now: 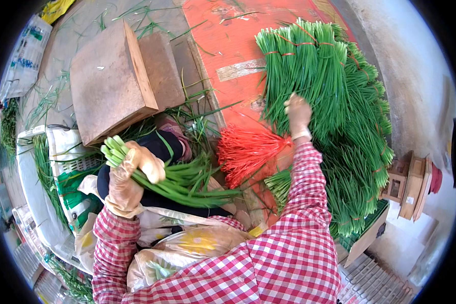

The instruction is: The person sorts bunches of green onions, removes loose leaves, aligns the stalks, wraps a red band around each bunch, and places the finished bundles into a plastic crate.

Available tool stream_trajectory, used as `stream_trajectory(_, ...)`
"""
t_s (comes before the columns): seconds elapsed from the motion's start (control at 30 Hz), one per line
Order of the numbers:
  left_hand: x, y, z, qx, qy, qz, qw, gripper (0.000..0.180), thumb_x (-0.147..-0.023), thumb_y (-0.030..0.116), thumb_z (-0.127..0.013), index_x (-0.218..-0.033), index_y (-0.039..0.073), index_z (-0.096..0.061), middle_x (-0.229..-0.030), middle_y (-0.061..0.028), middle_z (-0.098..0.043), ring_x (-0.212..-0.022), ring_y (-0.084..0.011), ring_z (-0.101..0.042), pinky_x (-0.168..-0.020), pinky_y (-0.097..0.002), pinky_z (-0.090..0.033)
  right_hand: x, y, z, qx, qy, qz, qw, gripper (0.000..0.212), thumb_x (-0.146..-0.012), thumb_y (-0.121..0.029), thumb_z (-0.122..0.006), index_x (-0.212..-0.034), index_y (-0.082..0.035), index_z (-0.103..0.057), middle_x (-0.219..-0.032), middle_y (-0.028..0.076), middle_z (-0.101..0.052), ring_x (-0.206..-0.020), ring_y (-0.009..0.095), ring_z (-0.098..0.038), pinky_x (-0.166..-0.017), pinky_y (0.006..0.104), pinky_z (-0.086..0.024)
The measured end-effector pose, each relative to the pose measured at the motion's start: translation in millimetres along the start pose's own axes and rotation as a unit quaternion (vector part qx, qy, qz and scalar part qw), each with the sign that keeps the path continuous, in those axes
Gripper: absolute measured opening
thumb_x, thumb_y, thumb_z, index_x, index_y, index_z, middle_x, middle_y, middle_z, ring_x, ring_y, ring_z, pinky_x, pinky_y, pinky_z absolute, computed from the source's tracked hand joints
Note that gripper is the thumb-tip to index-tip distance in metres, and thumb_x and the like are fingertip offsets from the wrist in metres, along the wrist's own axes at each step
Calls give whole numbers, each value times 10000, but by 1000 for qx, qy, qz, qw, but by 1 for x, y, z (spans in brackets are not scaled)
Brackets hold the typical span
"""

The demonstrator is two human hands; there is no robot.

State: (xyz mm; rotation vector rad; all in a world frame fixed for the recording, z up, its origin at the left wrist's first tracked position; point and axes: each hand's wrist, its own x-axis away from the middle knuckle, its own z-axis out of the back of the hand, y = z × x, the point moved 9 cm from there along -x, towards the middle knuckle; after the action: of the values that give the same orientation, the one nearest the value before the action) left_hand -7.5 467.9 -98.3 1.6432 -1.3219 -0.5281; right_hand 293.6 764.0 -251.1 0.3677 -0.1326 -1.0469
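Observation:
My left hand (131,175), in a pale thin glove, is wrapped round a loose bunch of garlic chives (187,180). Their pale cut ends point up and left, and the green leaves trail right over my lap. My right hand (298,112), also gloved, is reached forward over the edge of a big pile of tied garlic chives (314,71). Its fingers are curled closed; whether anything is in them I cannot make out. Just left of my right wrist lies a fanned bundle of red ties (251,152). Red bands circle the piled bunches near their pale ends.
A wooden box-like block (109,83) stands at the far left, with a brown board beside it. A white plastic basket (61,147) with chives stands on my left. Red-orange sheeting (213,45) lies under the pile. Wooden stools (410,185) stand at the right by the wall.

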Motion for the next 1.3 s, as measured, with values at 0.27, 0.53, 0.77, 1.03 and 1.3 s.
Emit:
stream_trajectory(0.27, -10, -25, -3, -39, 1, 73, 997, 362, -868, 367, -622, -649, 117, -479, -523, -72, -523, -450, -214, -508, -514, -329, -428, 54, -125, -133, -152, -310, -130, 930, 775, -830, -397, -617, -1466, -174, -234, -1471, 82, -330, -1384, 243, -241, -1098, 565, -202)
stream_trajectory(0.53, -12, -33, -2, -134, 39, 148, 979, 400, -810, 319, -701, -1007, -27, -665, -625, -68, -633, -532, -131, -578, -554, -211, -443, 74, -105, -104, -334, -108, -114, 929, 235, -910, -304, -512, -902, -85, -596, -686, 108, -632, -693, 294, -641, -627, 419, -500)
stream_trajectory(0.77, -17, -57, -28, -121, -19, 130, 984, 395, -870, 191, -667, -1196, -16, -587, -639, -4, -591, -593, -79, -533, -601, -206, -410, 117, -157, 197, -346, 167, 207, 900, 131, -900, -175, -514, -806, -87, -540, -683, 43, -536, -554, 192, -556, -421, 331, -440)
stream_trajectory(1.03, -2, -41, 2, -38, 37, 2, 999, 236, -862, 207, -652, -890, -26, -678, -732, -73, -653, -590, -128, -570, -581, -267, -442, 120, -213, 233, -245, 11, 324, 914, 17, -762, -97, -552, -764, -94, -569, -630, 42, -553, -505, 191, -570, -404, 330, -428)
stream_trajectory(1.3, 13, -3, 33, 83, 58, -51, 994, 176, -850, 181, -682, -852, 11, -635, -760, -77, -668, -537, -108, -579, -520, -228, -457, 61, -135, 59, -162, -112, 207, 958, 266, -884, -323, -511, -1038, -160, -653, -880, 97, -672, -720, 292, -645, -735, 450, -474)
